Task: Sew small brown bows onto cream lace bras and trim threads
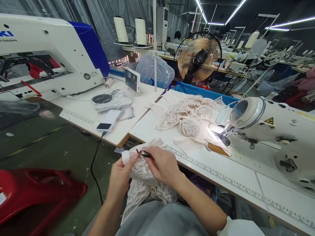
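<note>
My left hand (121, 175) grips a white lace garment piece (144, 183) at the table's front edge, thumb and fingers pinched near a small brown bow (139, 153). My right hand (164, 167) is closed on small dark thread snips (147, 155), whose tips touch the lace by the bow. The lace hangs down over my lap. A pile of similar white lace pieces with brown bows (188, 118) lies further back on the white table (246, 183).
A white sewing machine (268, 131) stands at the right with its lamp lit. Another machine (49, 55) sits at the left, a phone (108, 122) on its table. A fan (198, 57), thread cones (130, 29), a clear bin (154, 70) and a red plastic object (36, 193) surround me.
</note>
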`<state>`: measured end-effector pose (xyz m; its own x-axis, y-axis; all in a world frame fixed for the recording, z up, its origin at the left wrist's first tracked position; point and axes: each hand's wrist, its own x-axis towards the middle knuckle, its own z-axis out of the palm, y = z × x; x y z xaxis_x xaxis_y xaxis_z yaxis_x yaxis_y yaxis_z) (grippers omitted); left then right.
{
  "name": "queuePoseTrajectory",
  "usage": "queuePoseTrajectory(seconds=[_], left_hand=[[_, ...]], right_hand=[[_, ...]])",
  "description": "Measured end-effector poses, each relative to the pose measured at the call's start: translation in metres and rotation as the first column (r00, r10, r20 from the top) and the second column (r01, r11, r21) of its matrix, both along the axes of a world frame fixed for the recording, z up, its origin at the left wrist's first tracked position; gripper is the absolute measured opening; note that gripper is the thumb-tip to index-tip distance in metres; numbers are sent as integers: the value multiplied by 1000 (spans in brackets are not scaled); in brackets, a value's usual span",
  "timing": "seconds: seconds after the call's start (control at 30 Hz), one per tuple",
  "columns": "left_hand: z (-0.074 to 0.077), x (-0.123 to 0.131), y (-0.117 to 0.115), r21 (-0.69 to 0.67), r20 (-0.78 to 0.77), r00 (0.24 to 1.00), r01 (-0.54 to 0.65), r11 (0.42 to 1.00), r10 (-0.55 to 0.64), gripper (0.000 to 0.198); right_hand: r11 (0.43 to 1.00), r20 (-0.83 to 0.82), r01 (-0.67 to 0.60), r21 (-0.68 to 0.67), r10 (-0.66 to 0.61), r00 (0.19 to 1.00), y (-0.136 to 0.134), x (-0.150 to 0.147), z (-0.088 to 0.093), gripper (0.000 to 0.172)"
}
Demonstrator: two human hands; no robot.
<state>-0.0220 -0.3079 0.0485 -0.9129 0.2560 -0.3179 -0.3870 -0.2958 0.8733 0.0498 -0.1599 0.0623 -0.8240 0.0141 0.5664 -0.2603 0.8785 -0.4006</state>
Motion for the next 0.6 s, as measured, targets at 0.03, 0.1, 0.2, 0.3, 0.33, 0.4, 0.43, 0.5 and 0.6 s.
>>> queuePoseTrajectory(seconds=[0.03, 0.1, 0.2, 0.3, 0.33, 0.4, 0.43, 0.5, 0.6], left_hand=[[0, 0, 0, -3, -2, 1000, 5, 1000, -5, 52], [-1, -1, 0, -11, -8, 1000, 13, 1000, -14, 51], [-2, -2, 0, -30, -16, 1000, 24, 999, -25, 51], [-2, -3, -2, -53, -33, 999, 40, 998, -42, 52], [-3, -4, -3, -61, -40, 998, 49, 997, -51, 53], [-3, -5, -5, -80, -56, 996, 70, 994, -75, 53], [-3, -6, -6, -92, -63, 994, 86, 992, -92, 53], [-4, -8, -8, -123, -83, 989, 115, 986, -126, 53], [-6, -10, -11, -200, -128, 972, 167, 965, -195, 52]], right_hand=[[1000, -1, 3, 7, -3, 1000, 0, 0, 0, 25], [1000, -1, 4, 22, -4, 1000, 1, 1, 1, 24], [999, 4, -1, 37, 1, 1000, 2, 2, 1, 25], [999, 16, -7, 49, 6, 1000, 2, 2, 1, 25], [999, 19, -8, 54, 7, 1000, 1, 2, 1, 24], [997, 20, -1, 75, 0, 1000, 1, 2, 1, 24], [996, 16, 3, 93, -5, 1000, 1, 3, 1, 23], [989, 1, 6, 146, -7, 1000, 2, 3, 1, 23], [966, -31, -1, 258, 9, 999, 6, 3, 2, 22]])
